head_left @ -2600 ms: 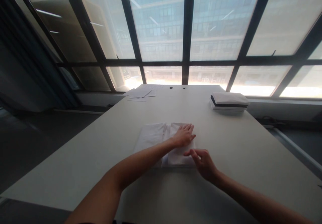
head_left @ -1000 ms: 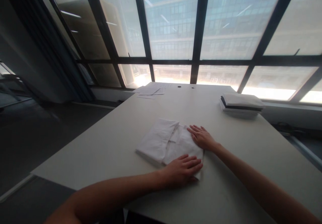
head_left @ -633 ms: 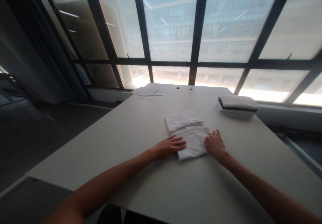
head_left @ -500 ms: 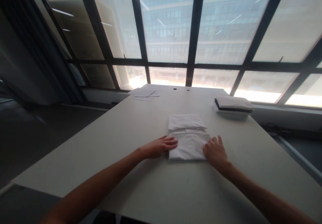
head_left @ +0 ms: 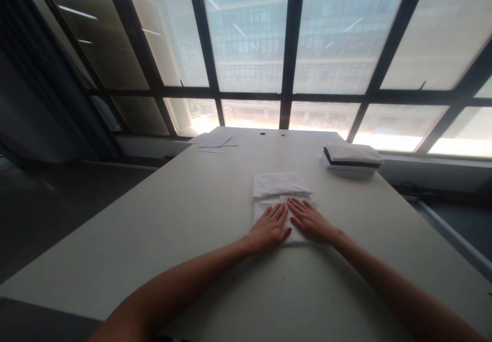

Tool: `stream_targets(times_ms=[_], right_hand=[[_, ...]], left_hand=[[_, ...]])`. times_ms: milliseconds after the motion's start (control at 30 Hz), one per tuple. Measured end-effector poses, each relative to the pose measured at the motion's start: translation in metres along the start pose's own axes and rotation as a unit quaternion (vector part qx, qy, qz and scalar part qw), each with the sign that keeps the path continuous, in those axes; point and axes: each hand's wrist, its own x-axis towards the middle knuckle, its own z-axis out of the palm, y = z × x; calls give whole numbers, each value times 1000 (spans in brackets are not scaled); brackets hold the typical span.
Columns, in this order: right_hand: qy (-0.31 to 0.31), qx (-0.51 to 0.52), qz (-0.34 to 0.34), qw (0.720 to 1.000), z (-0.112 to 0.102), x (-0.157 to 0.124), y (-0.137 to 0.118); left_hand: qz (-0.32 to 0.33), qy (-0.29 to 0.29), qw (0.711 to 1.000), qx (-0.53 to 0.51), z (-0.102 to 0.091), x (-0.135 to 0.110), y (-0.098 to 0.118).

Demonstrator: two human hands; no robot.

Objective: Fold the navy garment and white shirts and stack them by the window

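A folded white cloth [head_left: 280, 184] lies on the pale table [head_left: 192, 219], squared up in front of me. Both palms press flat on its near half. My left hand [head_left: 270, 226] rests on the left part with fingers stretched out toward the window. Beside it, my right hand [head_left: 308, 220] lies flat on the right part, fingers also extended. The two hands almost touch at the fingertips. Neither hand holds anything.
A stack of folded cloths [head_left: 351, 158], white with a dark layer, sits at the table's far right. Loose paper sheets [head_left: 215, 141] lie at the far left corner. Tall windows with dark frames [head_left: 286, 49] stand behind the table.
The cloth was turned from slanting to square with the table. My hands moved from its left and right edges onto its near half, side by side.
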Motion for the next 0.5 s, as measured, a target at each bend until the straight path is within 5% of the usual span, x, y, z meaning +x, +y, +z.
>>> stream_targets(times_ms=[200, 333, 500], right_hand=[[-4, 50, 32, 998, -9, -14, 32], [47, 167, 37, 984, -12, -23, 43], [240, 331, 189, 893, -18, -20, 70]], left_hand=[[-25, -39, 999, 27, -9, -33, -14], [-57, -43, 997, 12, -13, -62, -29], [-104, 22, 988, -110, -13, -95, -55]])
